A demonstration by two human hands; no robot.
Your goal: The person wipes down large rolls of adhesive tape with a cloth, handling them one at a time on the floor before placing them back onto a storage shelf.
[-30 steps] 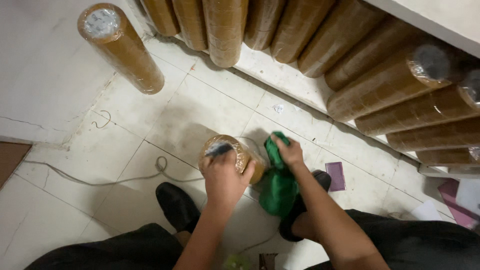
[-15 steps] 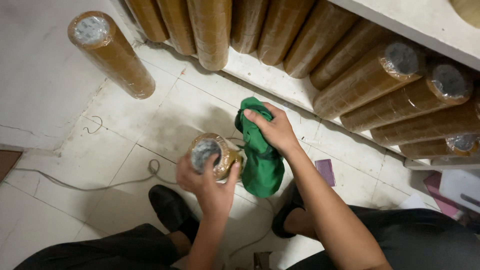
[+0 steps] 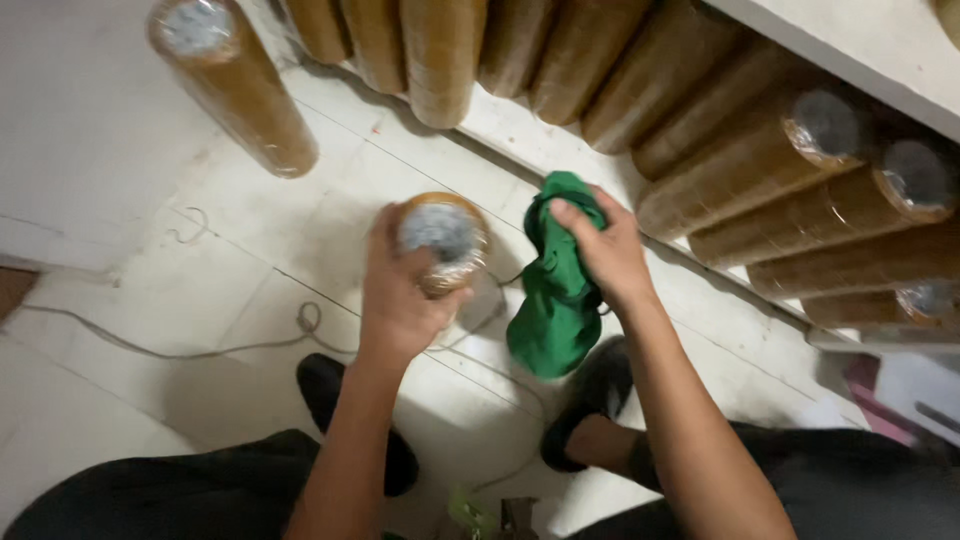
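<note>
Brown tape roll stack, film-wrapped, end cap facing up, held off the tiled floor. Left hand wrapped round its side, fingers pressed onto the wrap. Just right of that grip: green cloth, bunched, hanging from right hand, fingers closed on its top fold. Cloth and roll stack apart, not touching. Beyond the grip, upper left: upright roll stack. Beyond and right: leaning roll stacks against white shelf. Below the grip: black shoes, thin cord on tiles.
</note>
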